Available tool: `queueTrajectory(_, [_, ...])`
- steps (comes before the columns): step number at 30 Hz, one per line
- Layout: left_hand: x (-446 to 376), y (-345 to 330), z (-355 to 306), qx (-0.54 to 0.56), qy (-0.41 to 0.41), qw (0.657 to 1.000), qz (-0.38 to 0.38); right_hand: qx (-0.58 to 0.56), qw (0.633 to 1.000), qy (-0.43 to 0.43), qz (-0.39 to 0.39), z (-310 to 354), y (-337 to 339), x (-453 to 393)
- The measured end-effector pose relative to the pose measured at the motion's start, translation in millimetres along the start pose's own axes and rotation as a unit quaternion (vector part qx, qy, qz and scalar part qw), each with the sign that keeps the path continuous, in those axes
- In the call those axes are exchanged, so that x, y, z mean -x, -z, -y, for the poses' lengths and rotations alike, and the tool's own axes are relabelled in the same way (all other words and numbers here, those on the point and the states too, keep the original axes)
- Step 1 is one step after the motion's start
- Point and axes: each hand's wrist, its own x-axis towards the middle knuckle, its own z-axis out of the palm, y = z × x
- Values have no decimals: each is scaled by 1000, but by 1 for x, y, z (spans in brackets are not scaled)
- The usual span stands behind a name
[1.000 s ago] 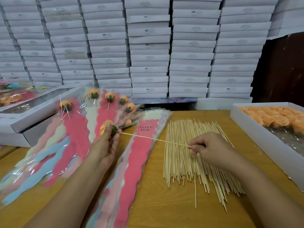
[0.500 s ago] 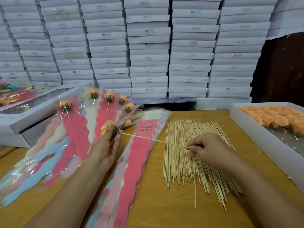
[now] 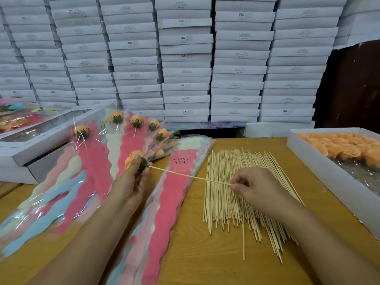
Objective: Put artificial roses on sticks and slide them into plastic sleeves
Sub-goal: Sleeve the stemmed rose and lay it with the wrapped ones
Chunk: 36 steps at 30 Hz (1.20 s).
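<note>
Working at a wooden worktop (image 3: pixel 195 264), we pinch the near end of a thin stick (image 3: pixel 189 176) with our right hand (image 3: pixel 255 188), fingers curled tight on it, above a loose spread of bare sticks (image 3: pixel 236 202). Our left hand (image 3: pixel 131 182) grips an orange rose (image 3: pixel 133 159) by its green base, where the stick's far tip meets it. Beneath the stick lies a stack of empty plastic sleeves (image 3: pixel 170 202), the top one printed "LOVE YOU". Beyond our left hand, sleeved roses (image 3: pixel 123 136) fan out against flat white cases. At right, a white box (image 3: pixel 320 173) holds loose orange roses (image 3: pixel 349 147). Stacked white boxes (image 3: pixel 185 58) wall the background.
</note>
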Motion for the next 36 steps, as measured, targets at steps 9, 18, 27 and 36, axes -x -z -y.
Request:
queueTrajectory(9, [-3, 2, -1, 8, -1, 1000, 13, 36, 999, 24, 26, -2, -1, 1])
queueTrajectory(18, [-3, 3, 1, 8, 5, 1000, 11, 10, 999, 28, -27, -4, -1, 0])
queueTrajectory(27, [-1, 2, 0, 8, 15, 1000, 11, 39, 998, 40, 27, -2, -1, 1])
queueTrajectory(36, [0, -2, 0, 12, 13, 998, 52, -44, 998, 10, 40, -5, -1, -3])
